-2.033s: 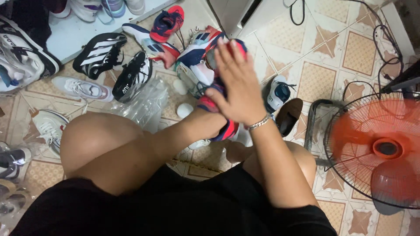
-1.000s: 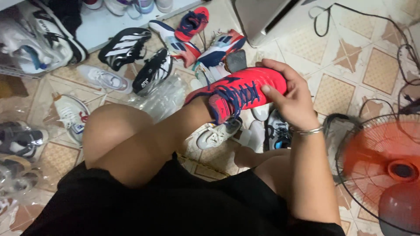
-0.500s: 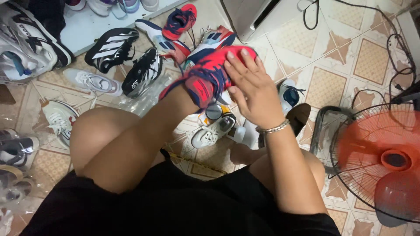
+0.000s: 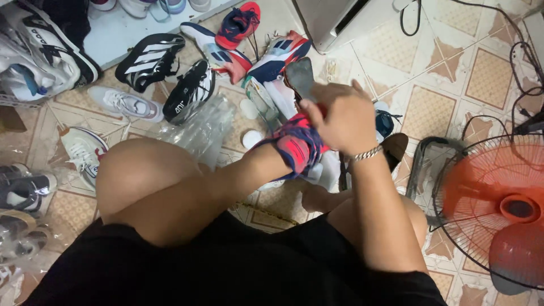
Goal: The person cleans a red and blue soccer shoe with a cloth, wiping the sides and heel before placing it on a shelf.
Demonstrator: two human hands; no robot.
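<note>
left hand hidden inside the red-and-navy shoe [image 4: 294,144], orange fan [image 4: 498,209] cut off at right edge

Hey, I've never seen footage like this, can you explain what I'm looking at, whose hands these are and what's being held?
There is no machine here. The one view comes from a camera worn on a person's head, looking down at their own knees and arms as they sit on a tiled floor. The left hand is pushed inside a red and navy shoe, so it is hidden. The right hand, with a bracelet at the wrist, grips the shoe from above. Many other shoes lie around, such as a black striped shoe and a white shoe. Crumpled clear plastic lies by the knee, and a red fan stands on the right.
</note>
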